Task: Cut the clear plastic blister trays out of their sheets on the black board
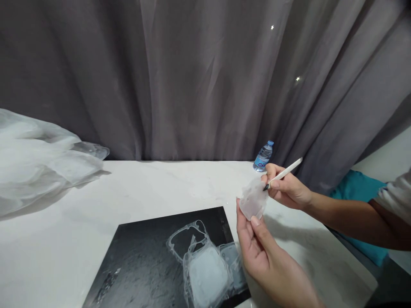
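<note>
Your left grip (268,259) pinches a frosted translucent piece (251,201) above the white bench (180,184), thumb on its lower edge, the piece rising at 12 o'clock from the thumb tip. Your right grip (287,186) is closed around a white pen-like tool (287,171), with the piece at 8 o'clock from that hand; the tool's black tip meets the piece's rim between 1 and 2 o'clock, though whether it presses in cannot be told. Toward 7 o'clock from the piece, clear trimmings (208,273) lie on a black board (138,265); a water bottle (263,157) stands near 1 o'clock, and pale sheeting (41,162) is heaped toward 9.
</note>
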### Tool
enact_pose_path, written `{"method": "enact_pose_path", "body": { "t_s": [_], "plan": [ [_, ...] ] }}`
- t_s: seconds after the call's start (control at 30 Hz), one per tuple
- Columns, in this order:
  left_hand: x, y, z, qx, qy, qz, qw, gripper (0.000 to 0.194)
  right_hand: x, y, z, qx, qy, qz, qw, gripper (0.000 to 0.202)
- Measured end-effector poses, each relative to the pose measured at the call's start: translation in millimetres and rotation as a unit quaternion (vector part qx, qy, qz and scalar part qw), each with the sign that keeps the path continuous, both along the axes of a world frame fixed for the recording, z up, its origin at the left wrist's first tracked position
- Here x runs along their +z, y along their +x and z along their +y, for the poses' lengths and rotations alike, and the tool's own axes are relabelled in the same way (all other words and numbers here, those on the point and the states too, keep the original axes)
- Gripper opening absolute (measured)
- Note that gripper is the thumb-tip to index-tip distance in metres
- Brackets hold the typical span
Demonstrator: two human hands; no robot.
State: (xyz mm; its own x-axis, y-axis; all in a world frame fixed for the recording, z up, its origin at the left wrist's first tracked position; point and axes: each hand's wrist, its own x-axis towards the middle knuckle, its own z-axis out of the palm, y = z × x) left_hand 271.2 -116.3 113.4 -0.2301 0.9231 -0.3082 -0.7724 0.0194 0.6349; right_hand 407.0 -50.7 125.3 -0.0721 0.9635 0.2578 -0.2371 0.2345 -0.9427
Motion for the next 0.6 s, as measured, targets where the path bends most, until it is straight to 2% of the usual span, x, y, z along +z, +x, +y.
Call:
{"method": "enact_pose_path", "body": {
  "t_s": [0.3,0.6],
  "plan": [
    [-0.4,1.5,-3.2,-0.006,0.007,0.007,1.000,0.026,-1.2,4.7,-1.5,-0.005,-0.005,0.018,1.000,0.020],
    [6.7,5.7,0.2,0.011,-0.034,0.028,0.999,0.037,0.4,-1.3,-1.3,-0.011,-0.045,0.024,0.999,0.018]
  ]
}}
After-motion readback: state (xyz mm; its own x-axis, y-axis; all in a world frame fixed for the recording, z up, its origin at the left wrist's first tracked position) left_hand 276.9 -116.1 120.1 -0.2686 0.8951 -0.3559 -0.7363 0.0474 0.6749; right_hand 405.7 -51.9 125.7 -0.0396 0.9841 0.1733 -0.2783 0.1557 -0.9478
